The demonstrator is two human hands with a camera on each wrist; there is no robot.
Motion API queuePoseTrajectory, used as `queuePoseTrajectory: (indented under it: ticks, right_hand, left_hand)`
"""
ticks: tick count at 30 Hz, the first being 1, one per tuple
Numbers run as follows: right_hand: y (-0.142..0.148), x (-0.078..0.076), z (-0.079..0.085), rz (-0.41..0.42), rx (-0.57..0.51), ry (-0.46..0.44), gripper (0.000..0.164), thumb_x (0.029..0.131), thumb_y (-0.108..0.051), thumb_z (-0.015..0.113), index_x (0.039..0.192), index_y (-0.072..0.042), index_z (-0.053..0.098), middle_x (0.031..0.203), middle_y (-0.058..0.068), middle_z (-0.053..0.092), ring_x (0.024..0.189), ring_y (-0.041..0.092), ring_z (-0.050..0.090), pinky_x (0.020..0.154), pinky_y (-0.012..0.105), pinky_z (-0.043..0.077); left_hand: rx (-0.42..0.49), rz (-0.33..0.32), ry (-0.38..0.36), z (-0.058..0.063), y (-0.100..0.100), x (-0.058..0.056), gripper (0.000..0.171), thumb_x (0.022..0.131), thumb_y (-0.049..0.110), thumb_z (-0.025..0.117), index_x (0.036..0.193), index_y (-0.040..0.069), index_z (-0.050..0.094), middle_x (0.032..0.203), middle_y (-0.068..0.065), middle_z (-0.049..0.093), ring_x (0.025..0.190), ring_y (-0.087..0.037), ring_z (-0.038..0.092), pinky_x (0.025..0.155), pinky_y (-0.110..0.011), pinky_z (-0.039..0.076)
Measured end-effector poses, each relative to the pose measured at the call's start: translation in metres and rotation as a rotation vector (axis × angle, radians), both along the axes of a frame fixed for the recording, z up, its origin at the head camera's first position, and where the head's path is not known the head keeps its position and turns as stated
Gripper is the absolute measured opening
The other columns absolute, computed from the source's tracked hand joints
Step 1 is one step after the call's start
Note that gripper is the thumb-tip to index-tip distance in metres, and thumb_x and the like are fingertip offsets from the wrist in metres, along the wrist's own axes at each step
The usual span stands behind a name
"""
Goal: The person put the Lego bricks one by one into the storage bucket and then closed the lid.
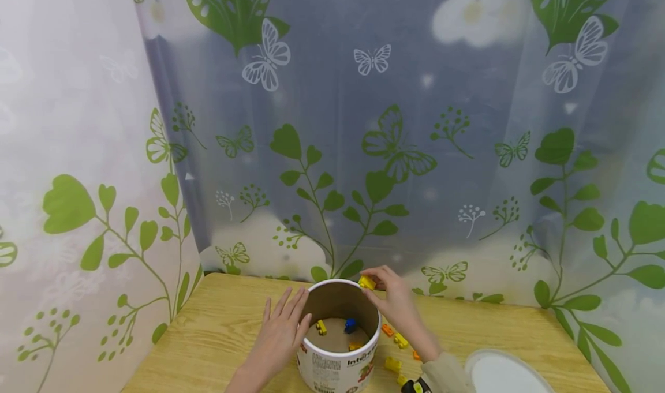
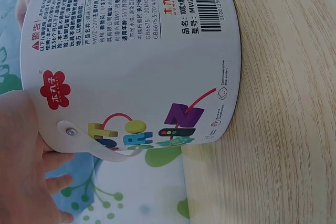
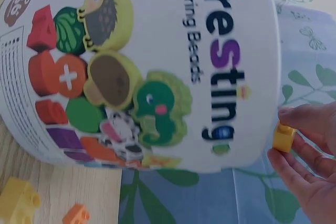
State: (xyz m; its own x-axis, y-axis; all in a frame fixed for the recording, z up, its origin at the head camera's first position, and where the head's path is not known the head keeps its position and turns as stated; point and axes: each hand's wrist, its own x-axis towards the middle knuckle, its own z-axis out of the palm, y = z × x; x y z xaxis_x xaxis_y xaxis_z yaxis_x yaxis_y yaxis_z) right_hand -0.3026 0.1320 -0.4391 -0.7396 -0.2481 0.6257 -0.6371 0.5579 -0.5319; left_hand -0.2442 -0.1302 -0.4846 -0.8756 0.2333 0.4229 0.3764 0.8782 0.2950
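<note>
Yellow block point(image 1: 367, 283): pinched in the grip of the right hand point(image 1: 395, 302), between thumb and fingertips, it is at the far right of the rim of a white bucket point(image 1: 323, 373). The left hand point(image 1: 279, 330), fingers straight and gripping nothing, lies against the bucket's left side by the rim. Inside are a small yellow piece point(image 1: 321, 327), a blue piece point(image 1: 350, 325) and an orange piece point(image 1: 355, 346) (partly hidden by the near rim). Loose blocks point(image 1: 392, 363) lie right of the bucket on the tabletop point(image 1: 223, 309), near a white lid point(image 1: 506, 374).
</note>
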Motion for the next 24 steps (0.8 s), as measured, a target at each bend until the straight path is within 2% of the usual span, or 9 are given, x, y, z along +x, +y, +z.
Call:
queuePoseTrajectory:
  ticks: [7,12,24]
  right_hand:
    - [-0.019,-0.001,0.0,0.057,0.035,-0.013,0.031,0.082,0.001,0.082,0.11,-0.005,0.072,0.1,0.004,0.065,0.087,0.02,0.067,0.077,0.039,0.062]
    - [-0.028,-0.003,-0.004,0.057,0.095,-0.017,0.029,0.082,0.0,0.083,0.108,-0.006,0.072,0.099,0.003,0.065,0.085,0.019,0.066,0.074,0.035,0.061]
    - [-0.039,-0.007,-0.009,0.139,0.229,-0.048,0.027,0.085,-0.001,0.08,0.11,-0.005,0.072,0.102,0.008,0.067,0.084,0.023,0.066,0.073,0.038,0.06]
  left_hand:
    - [0.009,-0.002,-0.006,-0.001,0.0,0.0,0.055,0.109,0.039,0.041,0.154,0.007,0.044,0.158,-0.008,0.044,0.15,-0.035,0.03,0.119,-0.068,0.015]
    - [0.003,0.003,-0.008,-0.002,0.0,-0.001,0.055,0.109,0.04,0.04,0.154,0.008,0.044,0.158,-0.007,0.043,0.151,-0.034,0.03,0.119,-0.068,0.015]
    - [0.002,0.003,-0.019,0.0,0.001,-0.002,0.056,0.11,0.042,0.038,0.154,0.008,0.044,0.158,-0.008,0.044,0.15,-0.035,0.03,0.118,-0.069,0.016]
